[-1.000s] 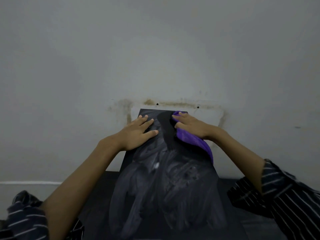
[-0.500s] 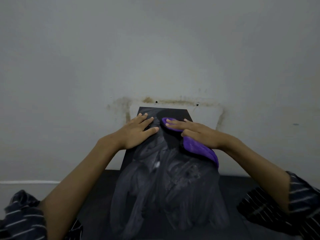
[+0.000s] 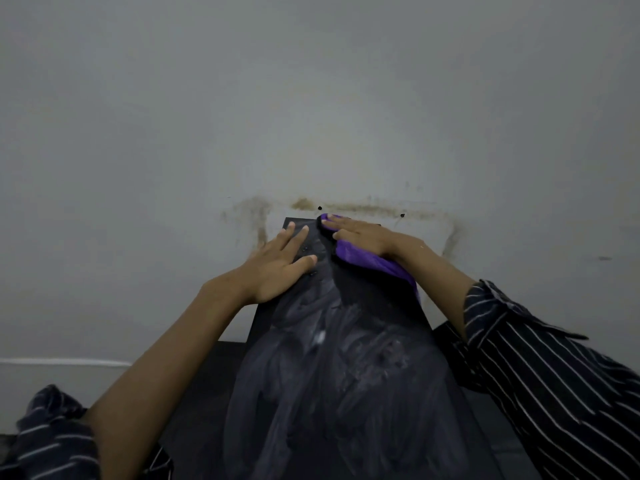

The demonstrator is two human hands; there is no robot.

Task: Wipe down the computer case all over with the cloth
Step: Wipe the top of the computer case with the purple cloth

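The black computer case (image 3: 346, 375) stands in front of me, and its top panel, streaked with pale wipe marks, runs away toward the wall. My left hand (image 3: 277, 261) lies flat with straight fingers on the far left part of the panel. My right hand (image 3: 360, 233) presses a purple cloth (image 3: 374, 261) flat against the far right part, with its fingertips at the case's far edge. The cloth trails back under my wrist along the right edge.
A grey wall (image 3: 311, 98) rises right behind the case, with brownish stains (image 3: 346, 206) and two small dark holes just above the far edge. A dark surface (image 3: 214, 375) holds the case. My striped sleeves fill the lower corners.
My right hand has slid the cloth from mid-panel toward the far edge of the case. My left hand has stayed in about the same spot.
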